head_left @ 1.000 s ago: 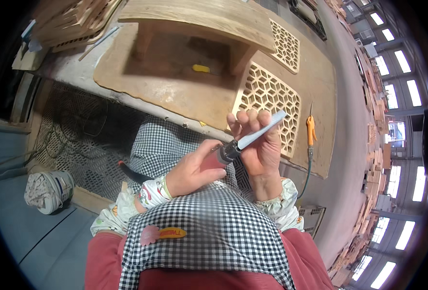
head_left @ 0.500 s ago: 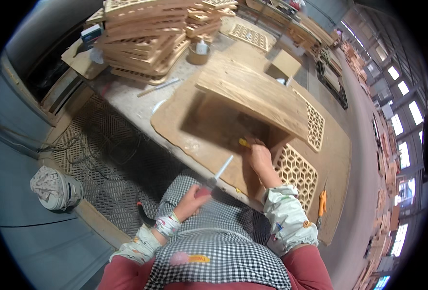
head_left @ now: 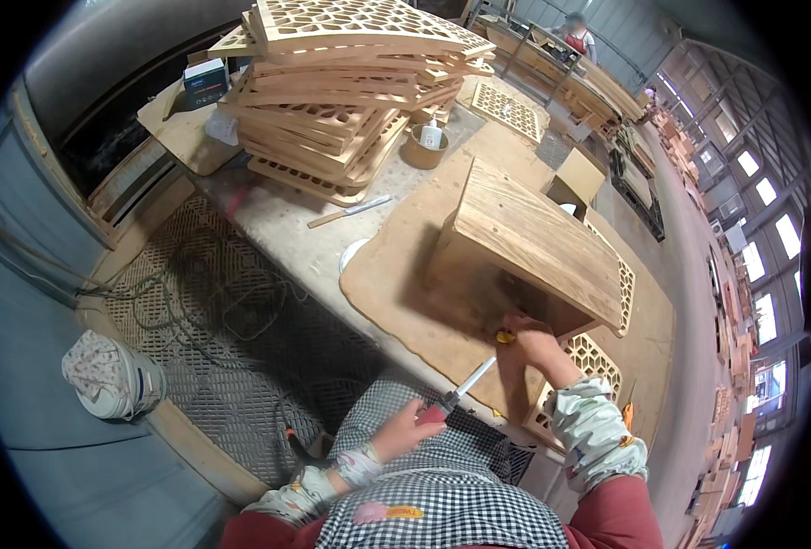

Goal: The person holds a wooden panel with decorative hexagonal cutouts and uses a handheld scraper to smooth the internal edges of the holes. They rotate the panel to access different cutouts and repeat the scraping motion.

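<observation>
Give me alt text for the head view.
A person's left hand holds a red-handled tool with a pale strip; the right hand is at a small yellow object near a wooden furniture piece. Lattice panels are stacked farther left.

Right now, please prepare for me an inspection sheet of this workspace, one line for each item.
Surface: grey table, partly covered by a brown sheet.
Job's things: wooden box-like piece on the sheet; red-handled tool with pale strip.
Clutter: stacked lattice panels; round container holding a white bottle.
Hands: left hand holds the red-handled tool; right hand touches a small yellow object, grip unclear.
Cables: loose on the floor, at left.
Surroundings: white bucket; person in the background.
</observation>
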A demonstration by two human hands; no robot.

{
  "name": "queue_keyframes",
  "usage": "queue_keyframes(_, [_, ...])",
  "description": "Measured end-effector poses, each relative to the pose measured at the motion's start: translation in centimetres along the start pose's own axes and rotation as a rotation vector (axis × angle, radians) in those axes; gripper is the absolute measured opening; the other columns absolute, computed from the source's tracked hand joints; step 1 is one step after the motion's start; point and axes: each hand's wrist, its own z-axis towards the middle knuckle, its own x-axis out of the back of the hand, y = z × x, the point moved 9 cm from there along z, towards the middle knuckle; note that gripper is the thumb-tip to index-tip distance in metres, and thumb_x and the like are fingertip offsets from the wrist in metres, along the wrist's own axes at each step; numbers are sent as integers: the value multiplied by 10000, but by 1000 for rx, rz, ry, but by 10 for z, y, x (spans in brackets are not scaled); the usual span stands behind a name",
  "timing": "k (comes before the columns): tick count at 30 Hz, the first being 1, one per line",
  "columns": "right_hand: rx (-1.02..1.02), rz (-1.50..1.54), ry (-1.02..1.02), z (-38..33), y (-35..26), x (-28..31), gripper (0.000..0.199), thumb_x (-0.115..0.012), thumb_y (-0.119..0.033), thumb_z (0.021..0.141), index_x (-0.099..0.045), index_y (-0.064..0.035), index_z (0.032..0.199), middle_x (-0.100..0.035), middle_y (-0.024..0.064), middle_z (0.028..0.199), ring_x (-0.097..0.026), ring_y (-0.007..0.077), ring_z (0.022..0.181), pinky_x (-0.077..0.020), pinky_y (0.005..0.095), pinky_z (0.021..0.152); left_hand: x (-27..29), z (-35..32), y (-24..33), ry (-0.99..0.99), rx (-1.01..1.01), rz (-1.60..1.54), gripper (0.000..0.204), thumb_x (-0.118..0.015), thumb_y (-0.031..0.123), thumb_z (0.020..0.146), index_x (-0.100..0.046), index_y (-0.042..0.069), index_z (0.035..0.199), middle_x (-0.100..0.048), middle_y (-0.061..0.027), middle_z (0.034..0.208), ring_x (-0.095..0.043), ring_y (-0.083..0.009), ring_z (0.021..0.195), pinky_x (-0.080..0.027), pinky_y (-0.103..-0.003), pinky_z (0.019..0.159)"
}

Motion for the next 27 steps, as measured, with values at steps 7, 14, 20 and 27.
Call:
queue_keyframes(7, [17, -89, -129, 2, -30, 29, 330, -723, -239, 861, -702, -94, 1156, -725, 162, 1088, -718, 388, 967, -572, 476, 832, 19, -4, -5, -21, 52, -90, 812, -793, 430, 945, -438, -94, 1454, -681, -88, 908, -584, -88, 581, -482, -261, 524])
queue_keyframes(14, [320, 485, 556, -5, -153, 230, 409, -718, 57, 826, -631, -45, 1212, -716, 101, 969, -720, 198, 706, -556, 316, 628, 28, -3, -6, -39, 30, -38, 789, -803, 471, 926, -479, -84, 1384, -695, -119, 956, -627, -133, 619, -525, -288, 573])
queue_keyframes(20, [310, 475, 822, 147, -130, 302, 141, -625, -42, 1011, -631, -62, 1151, -752, 146, 954, -781, 288, 801, -584, 398, 695, 32, -4, -5, 34, 27, 54, 796, -809, 510, 906, -515, -84, 1348, -715, -144, 984, -674, -176, 676, -545, -337, 649])
queue_keyframes(27, [-45, 173, 862, 280, -73, 292, 456, -742, -320, 983, -617, -81, 1351, -730, 188, 1235, -698, 376, 1154, -549, 478, 952, 38, -5, 4, 3, 81, 61, 717, -851, 387, 895, -491, -34, 1350, -677, -109, 1007, -635, -141, 753, -511, -297, 656])
